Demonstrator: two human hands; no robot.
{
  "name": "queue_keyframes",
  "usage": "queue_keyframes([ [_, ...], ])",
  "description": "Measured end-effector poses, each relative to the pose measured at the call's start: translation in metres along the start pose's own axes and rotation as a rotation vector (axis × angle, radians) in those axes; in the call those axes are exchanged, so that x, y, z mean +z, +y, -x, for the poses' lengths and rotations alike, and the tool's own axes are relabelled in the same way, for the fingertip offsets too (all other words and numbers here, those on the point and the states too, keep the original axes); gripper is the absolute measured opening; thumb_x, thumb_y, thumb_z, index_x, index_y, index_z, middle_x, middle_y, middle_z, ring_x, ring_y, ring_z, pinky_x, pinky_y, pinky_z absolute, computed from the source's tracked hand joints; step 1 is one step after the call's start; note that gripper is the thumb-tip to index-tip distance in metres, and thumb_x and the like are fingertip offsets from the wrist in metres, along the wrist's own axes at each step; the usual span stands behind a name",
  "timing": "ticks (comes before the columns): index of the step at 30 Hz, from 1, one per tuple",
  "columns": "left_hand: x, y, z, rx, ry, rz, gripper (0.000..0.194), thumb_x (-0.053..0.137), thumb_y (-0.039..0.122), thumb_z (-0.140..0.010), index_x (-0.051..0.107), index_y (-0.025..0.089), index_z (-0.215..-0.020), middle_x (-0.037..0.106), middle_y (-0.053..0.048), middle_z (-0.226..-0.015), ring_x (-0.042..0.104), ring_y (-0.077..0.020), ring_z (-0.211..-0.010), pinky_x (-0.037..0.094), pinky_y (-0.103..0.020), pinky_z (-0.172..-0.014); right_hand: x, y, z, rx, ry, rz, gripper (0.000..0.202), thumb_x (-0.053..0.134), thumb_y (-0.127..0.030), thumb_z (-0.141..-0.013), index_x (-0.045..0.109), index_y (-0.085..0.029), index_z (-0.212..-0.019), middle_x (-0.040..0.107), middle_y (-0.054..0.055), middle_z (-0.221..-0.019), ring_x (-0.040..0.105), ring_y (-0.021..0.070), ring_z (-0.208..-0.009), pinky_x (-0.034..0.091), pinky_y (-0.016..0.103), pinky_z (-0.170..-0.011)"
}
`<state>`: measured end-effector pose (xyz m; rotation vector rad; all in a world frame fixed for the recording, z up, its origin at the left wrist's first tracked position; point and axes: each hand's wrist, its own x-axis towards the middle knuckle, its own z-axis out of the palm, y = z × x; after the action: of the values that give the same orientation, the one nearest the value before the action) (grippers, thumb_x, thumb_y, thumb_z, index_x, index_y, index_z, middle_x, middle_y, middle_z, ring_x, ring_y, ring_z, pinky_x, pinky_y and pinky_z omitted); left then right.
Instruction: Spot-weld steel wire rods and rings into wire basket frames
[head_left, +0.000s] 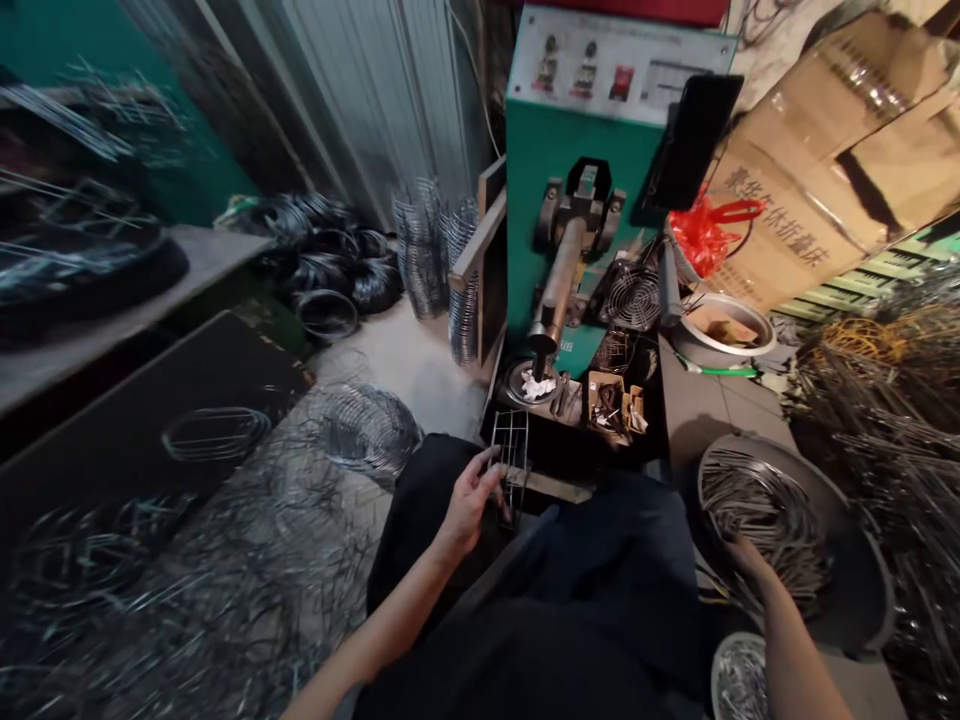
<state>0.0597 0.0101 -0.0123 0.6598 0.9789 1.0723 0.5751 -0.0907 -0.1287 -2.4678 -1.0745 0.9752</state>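
I sit facing a green machine [570,180] with a metal arm [559,285] slanting down toward me. My left hand [471,505] grips a small wire grid frame [512,455], held upright just below the machine's ledge. My right hand [742,560] reaches into a round grey basin [862,600] full of bent wire pieces [757,510]; its fingers are buried among the wires, so I cannot see whether they hold one. My dark trousers [600,600] fill the lower middle.
Loose wire rings [367,425] and scrap wire cover the floor at left. Stacked wire coils [420,250] stand by corrugated sheeting. A small fan [630,295], a metal bowl [724,330], a cardboard box [817,150] and tangled wire [885,400] crowd the right.
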Motion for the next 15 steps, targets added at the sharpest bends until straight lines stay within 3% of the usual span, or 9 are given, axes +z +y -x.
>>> queue_keyframes([
  [4, -0.007, 0.002, -0.002, -0.013, 0.001, -0.005, 0.080, 0.082, 0.050, -0.073, 0.050, 0.010, -0.134, 0.045, 0.011, -0.048, 0.043, -0.0092, -0.033, 0.038, -0.020, -0.036, 0.005, -0.002, 0.003, 0.074, 0.133, 0.060, 0.025, 0.049, -0.034, -0.065, 0.069, -0.024, -0.074, 0.073, 0.015, -0.079, 0.069, 0.0421, -0.103, 0.053, 0.049, -0.090],
  [8, -0.011, 0.008, -0.003, -0.013, 0.006, 0.075, 0.073, 0.083, 0.047, -0.073, 0.054, 0.011, -0.129, 0.045, 0.012, -0.050, 0.039, -0.0061, -0.034, 0.035, -0.019, -0.037, -0.006, -0.009, 0.011, 0.144, 0.288, 0.189, 0.060, 0.036, -0.045, -0.082, 0.066, -0.009, -0.119, 0.070, 0.030, -0.098, 0.064, 0.0484, -0.110, 0.050, 0.057, -0.094],
  [11, -0.015, 0.013, -0.003, -0.003, -0.006, 0.115, 0.068, 0.082, 0.045, -0.074, 0.056, 0.012, -0.128, 0.044, 0.012, -0.050, 0.038, -0.0056, -0.034, 0.035, -0.019, -0.038, -0.042, -0.015, 0.026, 0.179, 0.397, 0.275, 0.078, 0.027, -0.058, -0.086, 0.057, -0.006, -0.137, 0.067, 0.033, -0.107, 0.063, 0.0486, -0.112, 0.052, 0.057, -0.091],
  [15, -0.023, 0.023, -0.007, 0.004, -0.037, 0.141, 0.062, 0.080, 0.045, -0.077, 0.057, 0.013, -0.125, 0.043, 0.012, -0.049, 0.037, -0.0056, -0.034, 0.036, -0.018, -0.038, -0.107, -0.027, 0.076, 0.188, 0.618, 0.208, 0.091, 0.024, -0.079, -0.080, 0.057, -0.020, -0.141, 0.064, 0.036, -0.105, 0.061, 0.0497, -0.112, 0.051, 0.062, -0.080],
])
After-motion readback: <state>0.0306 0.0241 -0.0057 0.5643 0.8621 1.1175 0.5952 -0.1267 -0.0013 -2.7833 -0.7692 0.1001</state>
